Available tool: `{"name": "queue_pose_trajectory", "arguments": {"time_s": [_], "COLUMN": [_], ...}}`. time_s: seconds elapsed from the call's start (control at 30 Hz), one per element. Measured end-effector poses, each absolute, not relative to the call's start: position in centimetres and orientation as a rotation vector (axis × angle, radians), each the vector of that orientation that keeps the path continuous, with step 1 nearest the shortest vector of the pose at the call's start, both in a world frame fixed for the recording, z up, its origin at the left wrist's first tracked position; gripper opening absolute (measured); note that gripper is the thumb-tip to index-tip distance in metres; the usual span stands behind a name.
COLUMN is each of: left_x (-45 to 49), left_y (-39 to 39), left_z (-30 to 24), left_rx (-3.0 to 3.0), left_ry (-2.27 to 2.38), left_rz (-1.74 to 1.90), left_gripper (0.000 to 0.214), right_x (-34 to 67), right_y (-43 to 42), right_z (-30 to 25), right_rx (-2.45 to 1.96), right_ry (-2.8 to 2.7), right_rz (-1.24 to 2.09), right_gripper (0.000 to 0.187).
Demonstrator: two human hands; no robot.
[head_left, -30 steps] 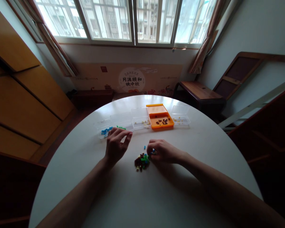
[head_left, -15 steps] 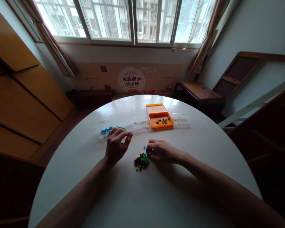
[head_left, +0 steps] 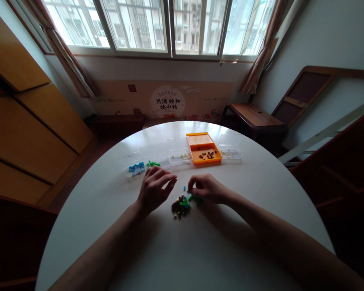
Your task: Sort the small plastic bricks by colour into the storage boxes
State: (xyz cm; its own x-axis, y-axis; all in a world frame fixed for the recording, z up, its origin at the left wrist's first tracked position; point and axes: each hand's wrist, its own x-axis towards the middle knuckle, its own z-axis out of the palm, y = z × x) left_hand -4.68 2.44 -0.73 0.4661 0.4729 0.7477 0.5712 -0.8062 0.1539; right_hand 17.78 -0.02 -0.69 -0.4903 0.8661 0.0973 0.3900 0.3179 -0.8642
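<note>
My left hand (head_left: 156, 188) is above the table, just in front of the clear boxes, its thumb and forefinger drawn together in a pinch; anything between them is too small to make out. To its right, my right hand (head_left: 208, 188) bends down to the tabletop with finger and thumb closed at a small green toy brick (head_left: 188, 191). More green bricks (head_left: 197, 199) lie under that hand. Beside them is a mixed pile of tiny brown, green, blue and cream bricks (head_left: 180, 207). A single blue brick (head_left: 184, 188) lies just behind the pile.
Along the far side of the round white table (head_left: 182, 254) stand open clear boxes, one with blue bricks (head_left: 136, 167), another with green bricks (head_left: 153, 163). An orange box (head_left: 208, 162) holds brown pieces. Clear boxes on either side of it hold pale and yellow pieces.
My left hand has moved right and slightly nearer, away from the green bricks' box. My right hand has lifted and shifted slightly, uncovering green bricks beneath it.
</note>
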Motion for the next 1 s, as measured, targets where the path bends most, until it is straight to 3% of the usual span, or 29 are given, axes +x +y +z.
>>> {"name": "queue_pose_trajectory", "arguments": {"time_s": [0.2,0.6,0.83,1.0], "left_x": [-3.8,-3.3,-5.5,-7.2], "left_y": [1.5,1.3,3.5,5.1], "left_z": [-0.7,-0.6,-1.1,-1.6], "left_rx": [-2.686,-2.714,-2.397,-2.120], "left_ry": [-0.690,-0.605,-1.024,-1.371], "left_rz": [-1.104,-1.089,-1.339,-1.443], "left_gripper": [0.009,0.009,0.002,0.012], "right_x": [17.5,17.3,18.0,18.9], "right_y": [0.1,0.0,0.3,0.3], "right_z": [-1.1,-1.5,-0.9,-0.9], "right_rx": [-1.063,-0.973,-1.159,-1.119], "right_ry": [-1.767,-1.703,-1.894,-2.138], "right_rz": [1.218,1.260,1.073,0.931], "right_gripper": [0.005,0.010,0.009,0.017]}}
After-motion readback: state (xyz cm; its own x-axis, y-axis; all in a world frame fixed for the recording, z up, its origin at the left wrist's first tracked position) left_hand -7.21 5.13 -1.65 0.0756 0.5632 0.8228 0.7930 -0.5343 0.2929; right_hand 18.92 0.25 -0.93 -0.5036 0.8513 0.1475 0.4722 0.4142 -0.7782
